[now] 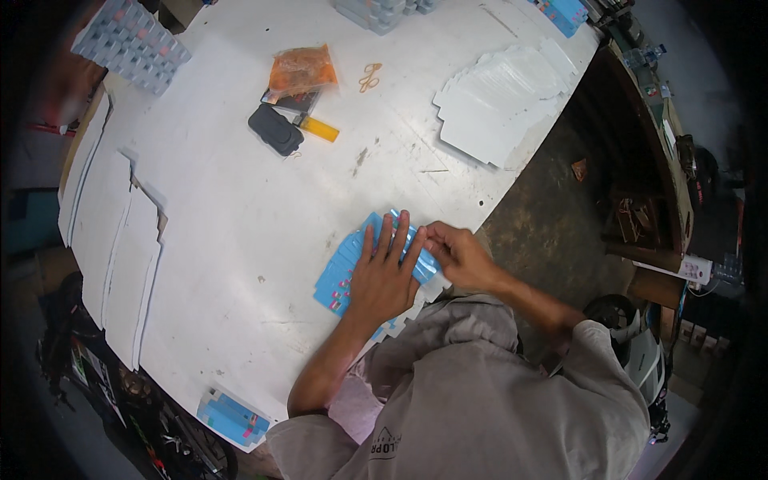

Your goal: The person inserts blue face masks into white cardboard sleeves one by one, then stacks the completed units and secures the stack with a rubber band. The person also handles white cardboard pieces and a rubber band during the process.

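A fanned stack of flat blue printed cartons (339,272) lies at the table's near edge, close against my body. My left hand (384,276) rests palm down on top, fingers stretched and spread. At the stack's right side, my right hand (458,252) has its thumb and fingers closed on the edge of a blue carton. Part of the stack is hidden beneath my left hand. White, stepped carton edges show below it, next to my shirt.
On the white table (216,240) lie an orange packet (302,70), a dark case (275,130), a yellow lighter (319,129) and rubber bands (369,78). White blanks (504,104) sit far right, white sheets (120,248) left, blue cartons (234,418) near left, and a folded-carton stack (132,46) far left.
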Available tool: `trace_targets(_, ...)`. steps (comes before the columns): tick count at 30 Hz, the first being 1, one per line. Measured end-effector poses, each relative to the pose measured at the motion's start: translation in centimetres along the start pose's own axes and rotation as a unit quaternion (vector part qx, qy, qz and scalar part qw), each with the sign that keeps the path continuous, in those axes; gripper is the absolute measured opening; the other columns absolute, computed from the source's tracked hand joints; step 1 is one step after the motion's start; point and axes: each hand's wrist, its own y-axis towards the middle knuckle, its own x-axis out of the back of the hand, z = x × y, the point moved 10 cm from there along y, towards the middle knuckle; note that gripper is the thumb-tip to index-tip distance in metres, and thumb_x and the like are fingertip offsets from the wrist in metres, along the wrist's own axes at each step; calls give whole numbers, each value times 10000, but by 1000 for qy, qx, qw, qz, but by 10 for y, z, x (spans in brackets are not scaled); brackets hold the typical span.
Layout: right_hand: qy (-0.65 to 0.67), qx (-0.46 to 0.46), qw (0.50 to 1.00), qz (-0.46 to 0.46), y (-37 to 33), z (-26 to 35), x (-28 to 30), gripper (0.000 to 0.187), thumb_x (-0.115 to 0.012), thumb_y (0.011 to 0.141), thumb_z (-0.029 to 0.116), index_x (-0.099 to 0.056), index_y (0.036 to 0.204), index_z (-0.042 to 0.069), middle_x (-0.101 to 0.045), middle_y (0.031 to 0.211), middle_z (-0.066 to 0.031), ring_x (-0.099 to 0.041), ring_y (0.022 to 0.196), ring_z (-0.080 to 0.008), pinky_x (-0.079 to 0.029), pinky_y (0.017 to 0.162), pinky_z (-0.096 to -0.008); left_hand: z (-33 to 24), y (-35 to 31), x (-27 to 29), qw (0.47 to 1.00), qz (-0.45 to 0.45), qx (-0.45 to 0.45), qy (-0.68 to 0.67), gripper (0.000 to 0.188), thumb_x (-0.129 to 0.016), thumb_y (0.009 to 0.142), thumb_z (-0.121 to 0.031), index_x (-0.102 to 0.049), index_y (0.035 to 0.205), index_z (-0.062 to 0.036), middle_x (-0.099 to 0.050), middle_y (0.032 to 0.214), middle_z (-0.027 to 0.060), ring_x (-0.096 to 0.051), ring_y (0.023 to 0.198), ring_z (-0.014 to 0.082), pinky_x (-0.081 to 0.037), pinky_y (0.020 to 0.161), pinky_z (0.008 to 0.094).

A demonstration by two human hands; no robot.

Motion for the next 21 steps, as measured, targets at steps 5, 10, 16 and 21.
trace_targets(5, -270, 64, 950, -141, 19, -4, 50, 201, -749, 897, 118, -725, 1073, 23, -719, 1039, -233, -727, 945, -366, -577, 786, -447, 5, 3, -1, 999, 22, -1, -27, 716, -604, 987, -418, -451, 1534, 18, -368, 1640, 263, -332, 1532, 449, -236, 1231, 636)
trace_targets(10, -354, 145, 895, -230, 49, 1, 106, 389, -693, 953, 39, -665, 1340, 70, -739, 1142, -202, -731, 1044, -372, -580, 859, -391, 2, 7, 7, 999, -7, 16, -49, 618, -563, 1020, -428, -602, 1394, 62, -512, 1530, 279, -420, 1479, 439, -286, 1228, 590)
trace_targets(16, -377, 179, 900, -130, 26, 18, 44, 349, -660, 978, 70, -640, 1324, 26, -693, 1006, -242, -706, 865, -369, -534, 722, -479, 9, 7, -6, 1000, -14, 6, -16, 593, -587, 1009, -333, -523, 1479, 23, -448, 1580, 273, -422, 1478, 434, -291, 1217, 599)
trace_targets(21, -87, -163, 981, 51, 10, 2, 10, 362, -665, 975, 103, -611, 1310, -22, -687, 878, -266, -704, 811, -390, -516, 729, -523, -1, 8, 0, 999, 10, -10, 43, 671, -582, 998, -307, -423, 1561, 23, -410, 1618, 254, -384, 1509, 409, -261, 1252, 563)
